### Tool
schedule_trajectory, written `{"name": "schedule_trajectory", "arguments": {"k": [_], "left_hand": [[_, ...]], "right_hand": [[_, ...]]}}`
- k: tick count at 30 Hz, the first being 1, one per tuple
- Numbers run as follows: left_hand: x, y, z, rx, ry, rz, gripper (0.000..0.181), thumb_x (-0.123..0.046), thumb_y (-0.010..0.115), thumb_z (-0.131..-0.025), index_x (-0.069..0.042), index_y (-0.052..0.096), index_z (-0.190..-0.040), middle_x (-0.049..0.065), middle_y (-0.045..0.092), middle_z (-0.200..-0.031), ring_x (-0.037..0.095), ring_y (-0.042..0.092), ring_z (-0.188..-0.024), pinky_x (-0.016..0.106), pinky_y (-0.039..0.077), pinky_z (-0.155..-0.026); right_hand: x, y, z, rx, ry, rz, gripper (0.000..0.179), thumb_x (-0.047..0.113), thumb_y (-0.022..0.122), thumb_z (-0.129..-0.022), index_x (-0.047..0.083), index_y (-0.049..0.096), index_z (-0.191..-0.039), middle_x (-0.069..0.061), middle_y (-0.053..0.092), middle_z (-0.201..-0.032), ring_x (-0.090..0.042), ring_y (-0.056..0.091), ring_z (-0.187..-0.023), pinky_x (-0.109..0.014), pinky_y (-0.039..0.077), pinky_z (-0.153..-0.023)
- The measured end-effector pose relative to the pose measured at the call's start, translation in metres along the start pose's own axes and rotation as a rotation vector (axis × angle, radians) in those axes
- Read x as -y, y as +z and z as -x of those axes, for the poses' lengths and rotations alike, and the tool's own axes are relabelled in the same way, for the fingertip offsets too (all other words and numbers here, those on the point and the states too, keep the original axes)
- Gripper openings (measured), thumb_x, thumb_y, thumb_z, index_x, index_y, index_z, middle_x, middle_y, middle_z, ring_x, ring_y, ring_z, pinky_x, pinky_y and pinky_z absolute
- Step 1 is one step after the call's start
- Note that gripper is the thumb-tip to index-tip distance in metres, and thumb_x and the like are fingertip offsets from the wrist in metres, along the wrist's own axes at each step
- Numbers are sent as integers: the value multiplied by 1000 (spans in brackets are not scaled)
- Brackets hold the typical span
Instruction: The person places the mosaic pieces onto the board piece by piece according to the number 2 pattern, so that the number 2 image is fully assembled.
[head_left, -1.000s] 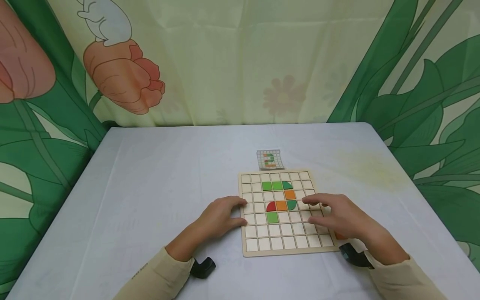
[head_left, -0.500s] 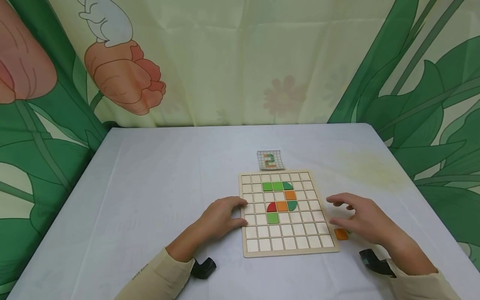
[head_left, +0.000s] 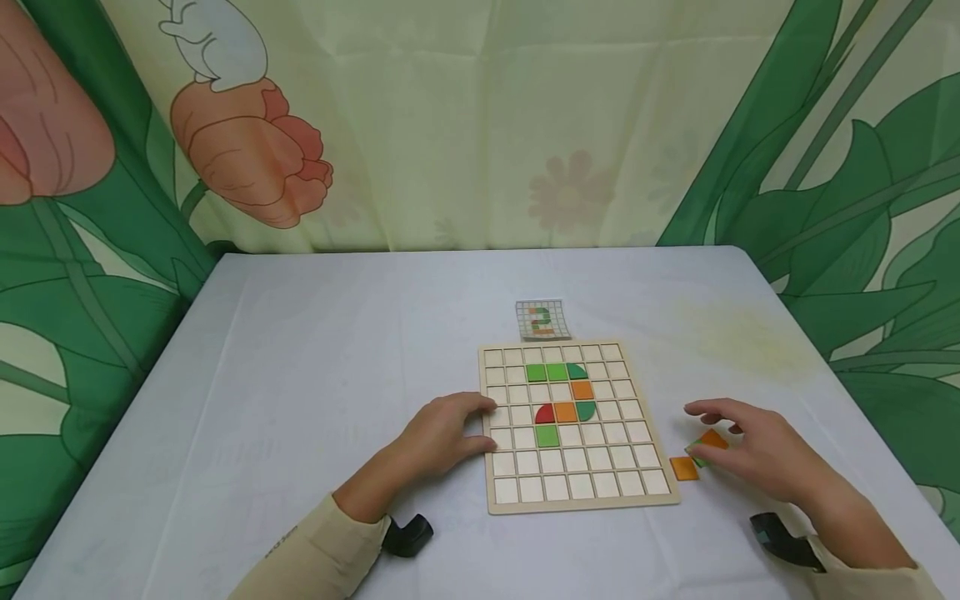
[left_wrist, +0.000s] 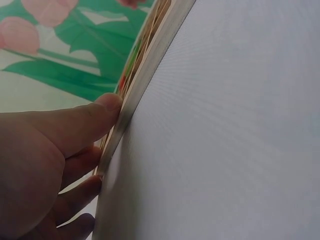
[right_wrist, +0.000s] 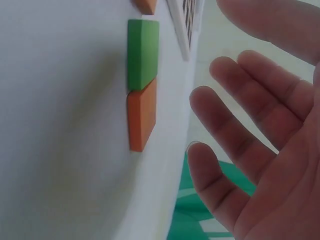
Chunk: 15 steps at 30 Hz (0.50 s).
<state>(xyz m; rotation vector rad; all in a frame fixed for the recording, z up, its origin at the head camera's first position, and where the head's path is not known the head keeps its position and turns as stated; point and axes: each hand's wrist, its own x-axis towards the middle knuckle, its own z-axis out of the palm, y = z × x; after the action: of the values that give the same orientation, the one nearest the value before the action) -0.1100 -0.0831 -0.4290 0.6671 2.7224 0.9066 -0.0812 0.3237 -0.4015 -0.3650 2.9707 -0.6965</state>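
A wooden grid board point(head_left: 584, 506) lies on the table, with green, orange and red tiles set in some of its cells. Against the board's left edge rest the thumb and fingertips of my left hand point(head_left: 444, 433); the left wrist view shows the thumb point(left_wrist: 106, 107) at the rim. My right hand point(head_left: 765, 454), holding nothing, is over the loose tiles right of the board, fingers loosely bent. Beneath and beside it lie an orange square tile point(head_left: 684, 468), a green tile point(right_wrist: 143, 55) and another orange tile point(right_wrist: 142, 117). The hand partly covers the last two in the head view.
Behind the board a small pattern card point(head_left: 543, 320) shows a coloured figure on a grid. A white cloth covers the table point(head_left: 337, 333). A printed curtain point(head_left: 480, 125) hangs beyond its far edge.
My right hand has moved right, from above the board to over the loose tiles, which come into sight as it moves. The left hand stays at the board's edge.
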Motion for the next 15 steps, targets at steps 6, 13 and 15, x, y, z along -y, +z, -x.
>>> {"name": "schedule_trajectory", "arguments": {"k": [6,13,15], "left_hand": [[0,0,-1,1,1,8,48,-22,81,-86,-7,64,-129,5,64,-130,24,55,-127,42,44,-107],[0,0,-2,-1,5,7,48,-21,81,-86,-7,64,-129,6,64,-130,24,55,-127,42,44,-107],[0,0,-2,-1,6,7,48,-21,81,-86,-7,64,-129,6,64,-130,25,55,-127,42,44,-107]], "right_hand": [[-8,1,1,1,16,19,50,28,86,-79,6,68,-120,-6,69,-107,-29,61,-98,-46,52,-81],[-17,2,2,-2,35,33,47,24,86,-80,4,68,-119,-8,69,-104,-31,62,-97,-51,53,-81],[-19,2,3,1,38,37,45,21,85,-81,4,68,-119,-9,69,-105,-31,62,-97,-51,53,-81]]}}
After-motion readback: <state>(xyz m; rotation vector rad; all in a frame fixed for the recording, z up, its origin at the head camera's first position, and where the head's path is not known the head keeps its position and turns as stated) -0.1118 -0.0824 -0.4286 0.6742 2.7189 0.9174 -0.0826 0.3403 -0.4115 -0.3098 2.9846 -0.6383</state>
